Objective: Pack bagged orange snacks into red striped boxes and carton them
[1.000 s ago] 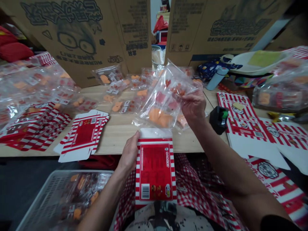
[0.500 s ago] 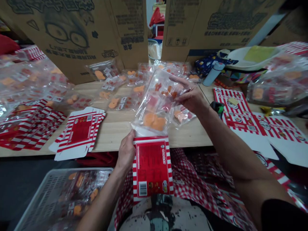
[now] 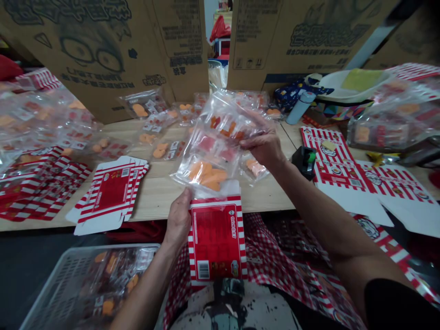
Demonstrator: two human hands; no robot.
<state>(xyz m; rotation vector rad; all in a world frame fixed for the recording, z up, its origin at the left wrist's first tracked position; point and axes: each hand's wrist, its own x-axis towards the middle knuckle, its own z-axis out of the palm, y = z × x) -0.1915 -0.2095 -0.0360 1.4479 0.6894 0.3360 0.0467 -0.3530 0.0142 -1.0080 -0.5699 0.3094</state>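
My left hand (image 3: 179,213) is closed on the left edge of a red-and-white striped carton (image 3: 217,236), near its top. The carton stands upright against my front, its printed panel with a barcode facing me and a white flap at the top. Above it, my right hand (image 3: 264,144) grips the right side of a clear plastic pouch (image 3: 216,142). Orange pieces lie at the pouch's lower end, pink and red pieces higher up. The pouch's bottom edge overlaps the carton's top flap; whether any of it is inside cannot be made out.
More filled pouches (image 3: 168,150) lie across the table. Flat striped cartons (image 3: 112,190) rest at left, others (image 3: 332,158) at right beside a black tape dispenser (image 3: 304,162). A grey basket (image 3: 51,279) of pouches stands below left. Cardboard boxes (image 3: 144,55) wall the back.
The pouch has shifted left and tilted, its lower end swinging left of the carton's opening. My right hand moved slightly down and left with it. My left hand still holds the carton.
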